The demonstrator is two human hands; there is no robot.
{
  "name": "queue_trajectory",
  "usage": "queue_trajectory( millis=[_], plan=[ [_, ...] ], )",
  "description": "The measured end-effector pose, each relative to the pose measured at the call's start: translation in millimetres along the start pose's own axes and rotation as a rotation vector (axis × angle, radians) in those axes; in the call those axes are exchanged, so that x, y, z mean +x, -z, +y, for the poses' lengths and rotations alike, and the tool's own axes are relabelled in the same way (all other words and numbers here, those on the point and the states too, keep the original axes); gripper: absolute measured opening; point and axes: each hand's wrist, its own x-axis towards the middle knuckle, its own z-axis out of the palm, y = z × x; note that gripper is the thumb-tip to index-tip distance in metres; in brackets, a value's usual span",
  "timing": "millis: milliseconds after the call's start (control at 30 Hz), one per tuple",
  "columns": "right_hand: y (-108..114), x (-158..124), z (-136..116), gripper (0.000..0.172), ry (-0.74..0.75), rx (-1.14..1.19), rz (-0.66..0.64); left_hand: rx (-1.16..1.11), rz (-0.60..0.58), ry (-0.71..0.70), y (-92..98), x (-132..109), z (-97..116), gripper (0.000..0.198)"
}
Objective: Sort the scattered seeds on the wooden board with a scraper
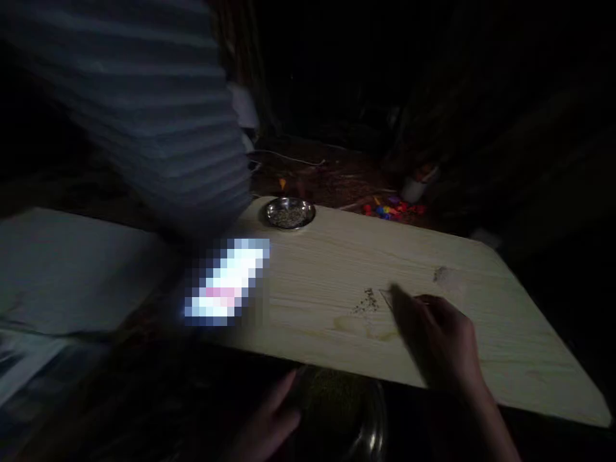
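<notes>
A: Position of the dark grains (368,301)?
B: Loose, in a small scatter on the wooden table (317,256), near its front edge.
A: Right hand (447,327)?
B: Just beside the grains, over the tabletop, fingers bent inward. Blur and shadow at the tips; cannot tell whether they pinch anything.
A: Left hand (272,417)?
B: Below the table edge, at the side of a shiny bowl (378,417) with greenish contents. Thumb and one finger stand apart; cannot tell whether they grip the rim.
A: Further out on the table?
B: A pale speckled patch (447,280) beyond the right hand. At the far edge, a metal dish (289,226) holding light bits.
A: Surroundings?
B: Left: a person's ridged grey garment (168,109), a bright pixelated patch (228,279) below it. Behind the table: small coloured pieces (394,208), near a whitish container (414,189). Lighting dim.
</notes>
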Motion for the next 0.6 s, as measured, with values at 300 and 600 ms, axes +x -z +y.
queue_trajectory(
  millis=[300, 600],
  plan=[
    [-21.5, 12.9, -24.0, 0.035, 0.185, -0.071, -0.076, -0.178, -0.035, 0.005, -2.8, 0.0, -5.5, 0.06],
    [-36.9, 14.7, -46.8, 0.031, 0.344, -0.132, -0.171, -0.005, -0.085, 0.121, 15.2, 0.0, 19.3, 0.065]
  ],
)
